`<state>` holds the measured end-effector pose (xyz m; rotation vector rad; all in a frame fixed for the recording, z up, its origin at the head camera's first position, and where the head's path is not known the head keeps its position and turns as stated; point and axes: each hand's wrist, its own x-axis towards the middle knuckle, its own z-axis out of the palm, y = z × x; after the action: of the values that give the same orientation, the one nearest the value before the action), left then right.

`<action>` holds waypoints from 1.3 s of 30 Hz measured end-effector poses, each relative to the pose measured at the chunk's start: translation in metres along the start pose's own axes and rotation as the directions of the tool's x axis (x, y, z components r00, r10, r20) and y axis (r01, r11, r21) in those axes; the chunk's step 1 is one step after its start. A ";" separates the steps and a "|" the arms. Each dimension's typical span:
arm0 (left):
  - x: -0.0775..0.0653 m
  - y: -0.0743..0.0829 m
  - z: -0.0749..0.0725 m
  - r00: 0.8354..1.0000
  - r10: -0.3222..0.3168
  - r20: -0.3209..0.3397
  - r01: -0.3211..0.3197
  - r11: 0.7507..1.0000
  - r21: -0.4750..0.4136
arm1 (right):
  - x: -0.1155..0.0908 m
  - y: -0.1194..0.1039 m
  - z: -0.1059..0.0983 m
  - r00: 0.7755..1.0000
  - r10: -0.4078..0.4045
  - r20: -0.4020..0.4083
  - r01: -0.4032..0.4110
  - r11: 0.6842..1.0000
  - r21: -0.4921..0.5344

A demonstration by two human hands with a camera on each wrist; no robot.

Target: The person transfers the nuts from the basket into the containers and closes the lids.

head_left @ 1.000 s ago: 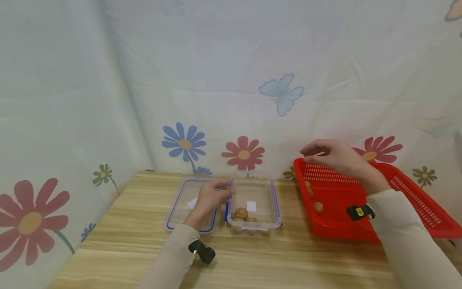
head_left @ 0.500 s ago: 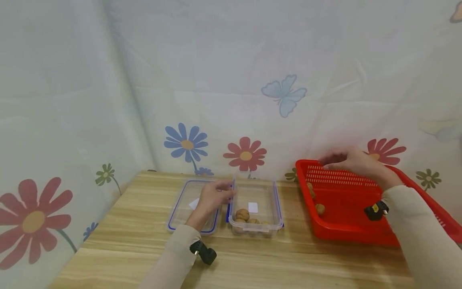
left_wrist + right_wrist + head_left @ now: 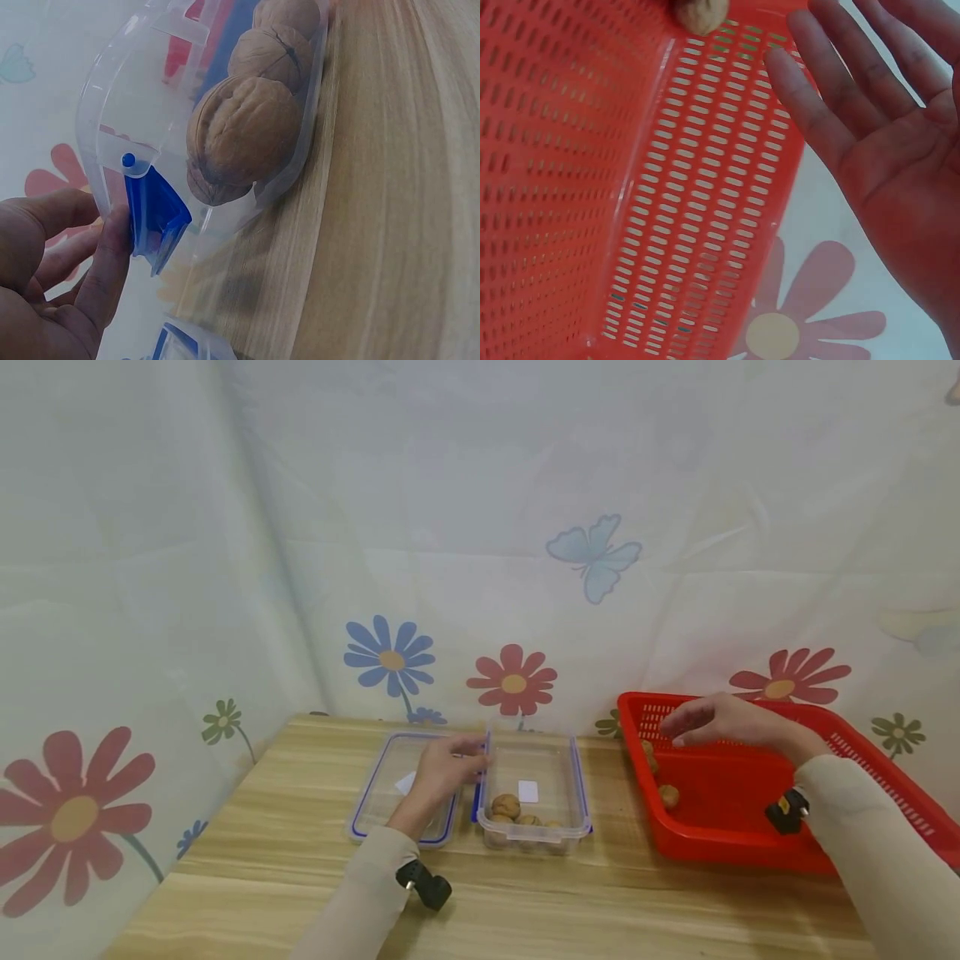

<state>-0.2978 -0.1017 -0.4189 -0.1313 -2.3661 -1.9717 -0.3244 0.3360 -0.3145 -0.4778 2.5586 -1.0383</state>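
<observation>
In the head view, my left hand [image 3: 446, 768] is at the left rim of a clear plastic box [image 3: 528, 833] that holds several walnuts [image 3: 506, 806] at its near end. The left wrist view shows thumb and finger pinching that rim beside a blue locking clip [image 3: 155, 214]; big walnuts [image 3: 244, 131] show through the wall. Over the red plastic basket [image 3: 738, 797], my right hand [image 3: 723, 722] hovers with relaxed fingers and holds nothing. A few walnuts [image 3: 668, 796] lie along the basket's left side. One walnut [image 3: 702, 13] also shows near the fingertips in the right wrist view.
A clear lid [image 3: 375, 793] with a blue seal lies left of the box, partly behind my left forearm. A white label [image 3: 528, 791] shows in the box. Behind the wooden table [image 3: 247, 860] hangs a flower-patterned curtain [image 3: 450, 527].
My right hand has moved right and down, from above the basket's back left rim to over its inside. My left hand stays at the box rim. The view has shifted slightly.
</observation>
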 end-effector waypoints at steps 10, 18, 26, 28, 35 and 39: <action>0.000 0.000 0.001 1.000 -0.006 -0.005 0.006 1.000 0.027 | 0.009 0.013 0.011 0.991 -0.057 0.120 0.065 0.995 -0.069; 0.001 -0.001 0.001 1.000 -0.005 -0.006 0.005 1.000 0.021 | 0.010 0.016 0.019 0.976 -0.017 0.216 0.033 0.997 -0.075; 0.001 -0.001 0.001 1.000 -0.002 -0.002 0.002 1.000 0.011 | 0.016 0.018 0.027 0.964 -0.010 0.265 0.034 0.996 -0.087; 0.001 -0.001 0.001 1.000 -0.006 -0.002 0.006 1.000 0.012 | 0.018 0.018 0.029 0.962 -0.006 0.274 0.030 0.996 -0.083; 0.002 -0.001 0.001 1.000 -0.012 -0.002 0.012 1.000 0.028 | 0.022 0.021 0.033 0.955 0.002 0.297 0.020 0.997 -0.073; 0.002 -0.001 0.001 1.000 -0.021 -0.006 0.021 0.999 0.038 | 0.024 0.023 0.034 0.953 0.012 0.304 0.014 0.997 -0.081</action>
<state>-0.3001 -0.1007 -0.4203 -0.1000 -2.4101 -1.9315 -0.3353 0.3213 -0.3583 -0.6101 2.3314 -0.7906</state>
